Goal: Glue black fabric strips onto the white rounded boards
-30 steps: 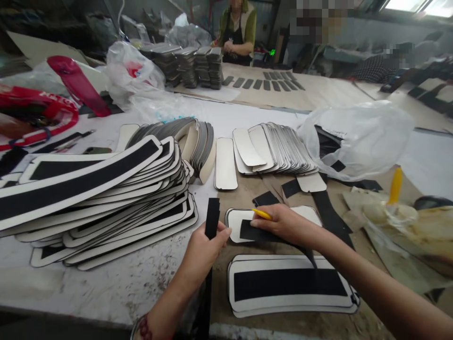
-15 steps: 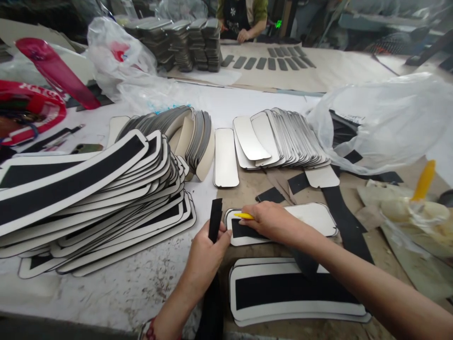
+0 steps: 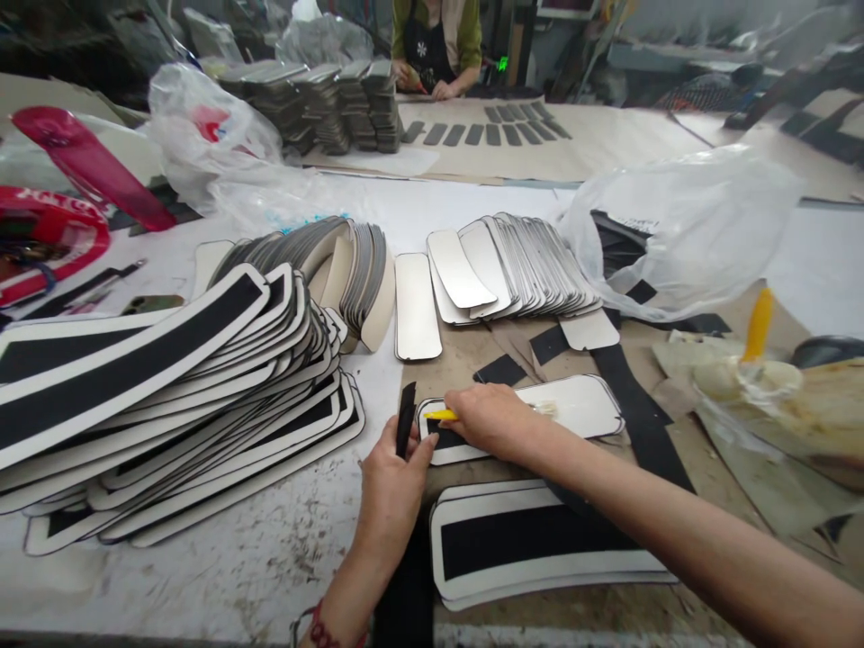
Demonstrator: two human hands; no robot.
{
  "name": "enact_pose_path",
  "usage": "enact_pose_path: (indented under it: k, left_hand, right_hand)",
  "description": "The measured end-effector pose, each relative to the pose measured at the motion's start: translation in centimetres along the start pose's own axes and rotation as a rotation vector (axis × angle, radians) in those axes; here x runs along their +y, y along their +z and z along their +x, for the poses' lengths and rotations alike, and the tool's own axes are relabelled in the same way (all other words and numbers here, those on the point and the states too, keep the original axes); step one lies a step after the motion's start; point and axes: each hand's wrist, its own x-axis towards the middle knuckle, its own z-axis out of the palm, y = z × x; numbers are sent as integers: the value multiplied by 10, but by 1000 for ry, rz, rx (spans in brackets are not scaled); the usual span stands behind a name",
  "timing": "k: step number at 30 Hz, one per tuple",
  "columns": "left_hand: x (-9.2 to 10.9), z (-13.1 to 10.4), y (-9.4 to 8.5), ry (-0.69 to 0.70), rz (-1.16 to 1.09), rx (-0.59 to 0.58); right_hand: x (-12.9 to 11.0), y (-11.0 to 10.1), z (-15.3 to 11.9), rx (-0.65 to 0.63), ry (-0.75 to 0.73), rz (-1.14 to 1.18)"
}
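Note:
My left hand point(image 3: 395, 477) is closed around a black strip point(image 3: 406, 418), which stands up from between thumb and fingers. Its thumb touches the near-left end of a white rounded panel point(image 3: 584, 405). Above that panel, my right hand point(image 3: 490, 418) grips a yellow-handled brush point(image 3: 442, 415); pale bristles show on the far side of the hand. Beneath the right fingers, a black piece point(image 3: 442, 436) lies on the panel's left part, partly hidden by the hand. Closer to me, another white panel with a black band point(image 3: 513, 540) rests under my right forearm.
Stacked black-banded panels point(image 3: 189, 405) fill the left. Plain white panels point(image 3: 526, 265) fan out behind my hands. At right are a plastic bag point(image 3: 681, 225) and a tub with another yellow handle point(image 3: 760, 324). Across the table, a person point(image 3: 436, 54) stands behind rows of dark pieces.
The view has shifted slightly, so most things sit further left. The brush's bristles now show beyond my right hand. Both hands keep their holds.

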Motion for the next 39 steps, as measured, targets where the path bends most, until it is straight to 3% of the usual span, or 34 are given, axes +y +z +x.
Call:
enact_pose_path:
  k: [8,18,26,33,39]
  left_hand:
    - [11,-13,1,99,26,50]
    - [5,4,4,23,-11,-30]
    - [18,0,8,28,-3,15]
    - [9,-1,3,71,-227,26]
    - [27,-13,-11,41,-330,57]
  right_hand:
    - [7,-3,-7,6,-8,21]
    - [13,2,-9,31,-14,71]
    - [8,-1,-15,127,-14,51]
    - [2,-9,-23,222,3,46]
    - [7,-24,-44,174,-50,132]
